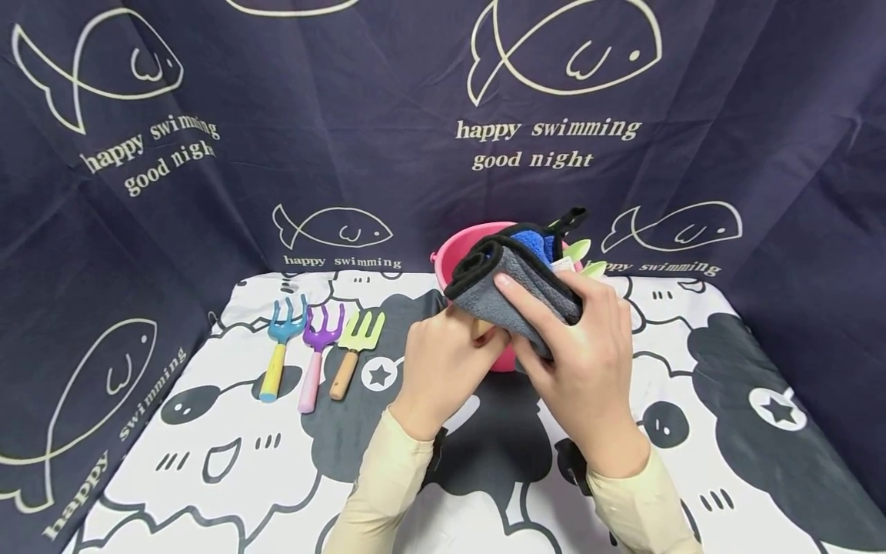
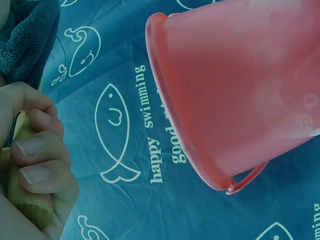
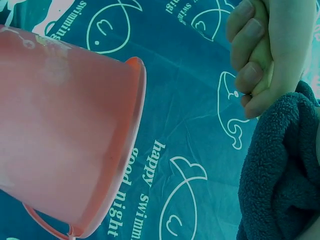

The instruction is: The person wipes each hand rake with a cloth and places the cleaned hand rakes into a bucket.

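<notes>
A wooden-handled tool (image 2: pixel 30 206) is lying crosswise before the person, its long axis running roughly level from left to right; the rounded butt is pointing left, while the other end is being hidden by a grey-and-blue cloth (image 1: pixel 540 281). The left hand (image 1: pixel 439 369) is gripping the handle with fingers curled round it; the right hand (image 1: pixel 588 362) is clasping the cloth just beside. In the head view, both things are overlapping a pink bucket (image 1: pixel 450 254) (its mouth is facing upward). Light-green tips (image 1: pixel 577 251) are showing right of the cloth, their connection to the handle remaining unclear. At left, a blue fork (image 1: pixel 278 354), a purple fork (image 1: pixel 315 363) and a light-green fork (image 1: pixel 351 358) are lying side by side, tines pointing away from the person, long axes leaning slightly rightward
</notes>
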Demonstrator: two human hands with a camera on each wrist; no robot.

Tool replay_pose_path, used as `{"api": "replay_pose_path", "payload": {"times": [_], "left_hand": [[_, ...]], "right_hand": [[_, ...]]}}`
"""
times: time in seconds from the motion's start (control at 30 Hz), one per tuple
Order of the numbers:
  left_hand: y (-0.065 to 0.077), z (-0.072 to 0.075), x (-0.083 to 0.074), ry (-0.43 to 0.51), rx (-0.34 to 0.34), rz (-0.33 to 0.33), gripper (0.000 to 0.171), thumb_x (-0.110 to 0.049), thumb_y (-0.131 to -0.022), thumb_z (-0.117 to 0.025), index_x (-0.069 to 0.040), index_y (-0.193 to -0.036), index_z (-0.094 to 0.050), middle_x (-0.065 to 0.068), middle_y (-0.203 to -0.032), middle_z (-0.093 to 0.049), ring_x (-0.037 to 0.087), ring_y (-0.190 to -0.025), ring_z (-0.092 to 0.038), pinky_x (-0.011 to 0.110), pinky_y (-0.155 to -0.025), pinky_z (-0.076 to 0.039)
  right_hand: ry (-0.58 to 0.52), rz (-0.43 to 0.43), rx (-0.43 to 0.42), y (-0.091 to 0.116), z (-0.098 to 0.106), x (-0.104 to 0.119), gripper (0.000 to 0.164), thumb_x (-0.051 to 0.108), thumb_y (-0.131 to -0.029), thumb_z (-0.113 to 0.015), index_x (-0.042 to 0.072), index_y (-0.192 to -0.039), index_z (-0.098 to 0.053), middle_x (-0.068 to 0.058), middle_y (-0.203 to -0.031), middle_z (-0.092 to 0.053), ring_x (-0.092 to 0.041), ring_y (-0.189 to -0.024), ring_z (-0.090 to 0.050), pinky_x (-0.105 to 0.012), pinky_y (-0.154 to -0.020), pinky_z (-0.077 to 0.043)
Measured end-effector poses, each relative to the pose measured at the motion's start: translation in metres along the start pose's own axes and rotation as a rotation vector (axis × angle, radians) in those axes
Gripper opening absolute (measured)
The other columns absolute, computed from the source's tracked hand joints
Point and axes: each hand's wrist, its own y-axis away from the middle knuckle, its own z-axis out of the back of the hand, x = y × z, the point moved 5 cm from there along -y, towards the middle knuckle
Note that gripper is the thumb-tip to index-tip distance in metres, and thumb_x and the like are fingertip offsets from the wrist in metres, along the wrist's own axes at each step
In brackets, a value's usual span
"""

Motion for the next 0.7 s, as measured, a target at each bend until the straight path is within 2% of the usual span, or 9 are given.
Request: {"api": "replay_pose_path", "payload": {"times": [0.27,0.7], "left_hand": [[0.0002,0.0001,-0.0003,-0.001,-0.006,-0.011,0.021,-0.015,-0.079,-0.065,-0.013,-0.063,-0.051,0.0,-0.048,-0.047,0.012,-0.039,-0.042,0.029,-0.036,-0.035],[0.0002,-0.001,-0.0014,0.012,-0.007,-0.019,0.014,-0.014,-0.079,-0.065,-0.012,-0.068,-0.056,0.0,-0.05,-0.049,0.011,-0.039,-0.045,0.028,-0.036,-0.037]], "right_hand": [[-0.006,0.004,-0.028,0.001,0.0001,0.0003,0.047,0.002,-0.071,-0.069,0.019,-0.114,-0.074,-0.034,-0.112,-0.058,-0.045,-0.104,-0.053,-0.058,-0.074,-0.036],[-0.011,0.006,-0.061,-0.0012,0.0014,-0.0017,0.045,0.003,-0.071,-0.069,0.018,-0.112,-0.075,-0.035,-0.11,-0.059,-0.047,-0.102,-0.054,-0.058,-0.071,-0.036]]}}
